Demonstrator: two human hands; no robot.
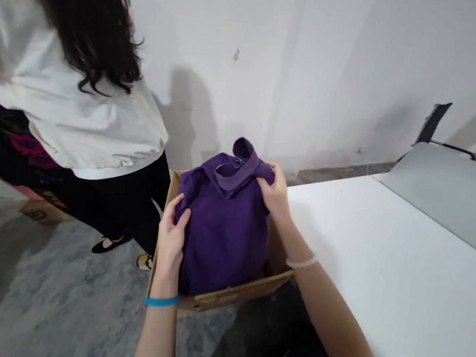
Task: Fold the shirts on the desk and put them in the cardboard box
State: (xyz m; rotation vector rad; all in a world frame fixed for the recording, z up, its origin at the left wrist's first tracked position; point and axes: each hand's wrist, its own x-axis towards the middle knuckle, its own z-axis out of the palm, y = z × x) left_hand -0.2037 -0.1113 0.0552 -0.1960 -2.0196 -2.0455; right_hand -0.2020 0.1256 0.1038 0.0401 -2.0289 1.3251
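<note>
A purple garment with a collar, which looks like a folded shirt (224,241), lies over the opening of a cardboard box (234,297). My left hand (172,231) grips the shirt's left edge between thumb and fingers, with a blue band on the wrist. At the upper right, beside the collar, my right hand (275,191) pinches the shirt's shoulder. The collar stands up in a loop at the far end. What lies beneath the shirt inside the box is mostly hidden.
To the right of the box is a white table (393,271), with a grey panel (461,192) beyond it. A person in a white top (96,117) stands close on the left. Behind runs a white wall (257,39). Another cardboard box (45,212) sits on the concrete floor.
</note>
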